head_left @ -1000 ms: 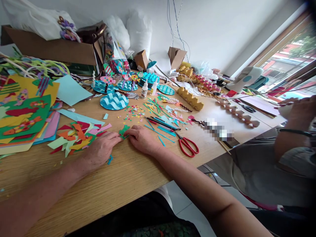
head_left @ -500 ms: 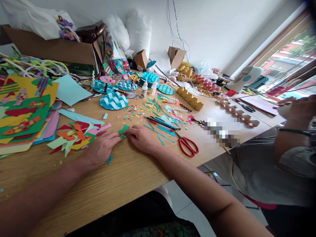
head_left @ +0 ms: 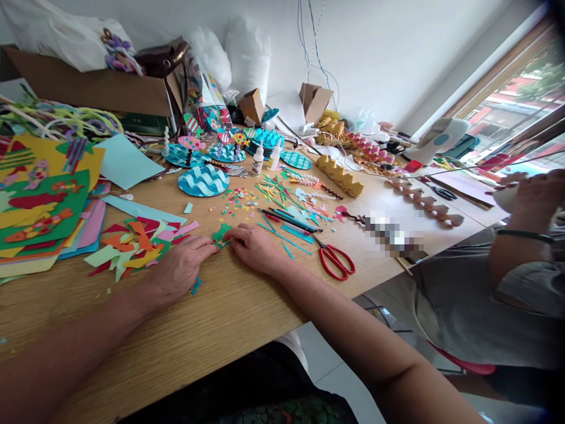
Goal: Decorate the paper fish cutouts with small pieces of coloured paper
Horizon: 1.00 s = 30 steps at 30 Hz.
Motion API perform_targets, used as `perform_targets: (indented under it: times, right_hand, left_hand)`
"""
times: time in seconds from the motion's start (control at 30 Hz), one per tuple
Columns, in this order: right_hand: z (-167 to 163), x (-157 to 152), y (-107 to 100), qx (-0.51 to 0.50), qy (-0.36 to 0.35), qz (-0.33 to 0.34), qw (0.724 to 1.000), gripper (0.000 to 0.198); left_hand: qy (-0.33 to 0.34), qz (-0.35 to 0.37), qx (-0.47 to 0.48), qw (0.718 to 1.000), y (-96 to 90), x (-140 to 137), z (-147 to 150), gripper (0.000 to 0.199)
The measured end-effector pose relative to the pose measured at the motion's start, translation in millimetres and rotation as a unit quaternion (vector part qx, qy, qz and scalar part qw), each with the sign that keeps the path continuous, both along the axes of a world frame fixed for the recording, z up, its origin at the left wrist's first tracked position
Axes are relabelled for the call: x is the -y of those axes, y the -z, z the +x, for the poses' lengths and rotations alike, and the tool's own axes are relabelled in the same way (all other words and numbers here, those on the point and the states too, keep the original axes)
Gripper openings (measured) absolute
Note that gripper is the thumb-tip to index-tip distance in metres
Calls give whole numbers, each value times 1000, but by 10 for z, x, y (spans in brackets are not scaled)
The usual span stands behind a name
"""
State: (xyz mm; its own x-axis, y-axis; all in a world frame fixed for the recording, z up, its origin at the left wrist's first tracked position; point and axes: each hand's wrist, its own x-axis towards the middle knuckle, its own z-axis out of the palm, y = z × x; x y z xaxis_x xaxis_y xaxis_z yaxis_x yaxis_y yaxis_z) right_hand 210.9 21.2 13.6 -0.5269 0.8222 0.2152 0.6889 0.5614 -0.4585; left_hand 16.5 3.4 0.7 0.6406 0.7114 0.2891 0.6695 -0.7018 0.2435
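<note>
Left hand (head_left: 180,268) flat on light wooden table (head_left: 212,330), fingers (head_left: 207,247) loosely extended, tips touching left edge of small green foam cutout (head_left: 220,234). Right hand (head_left: 256,247) palm down just beside it, fingers curled, tips pinching cutout's right edge against table. Cutout lies between both hands, near front-centre of table. Pile of coloured foam scraps (head_left: 136,241) just left of left hand. Red-handled scissors (head_left: 335,259) right of right hand, apart. Co-worker's hand (head_left: 534,194) far right, contents unclear.
</note>
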Motion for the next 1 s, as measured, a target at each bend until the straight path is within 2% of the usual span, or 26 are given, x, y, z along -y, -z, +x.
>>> perform_targets:
  times: [0.57,1.0]
  right_hand:
    - [2,9,7,47,-21,26,998,30]
    - [4,19,16,68,-26,47,996,33]
  left_hand:
    - [-3,36,-13,999,24,10,9,49]
    - [0,31,-11,999,33,7,6,47]
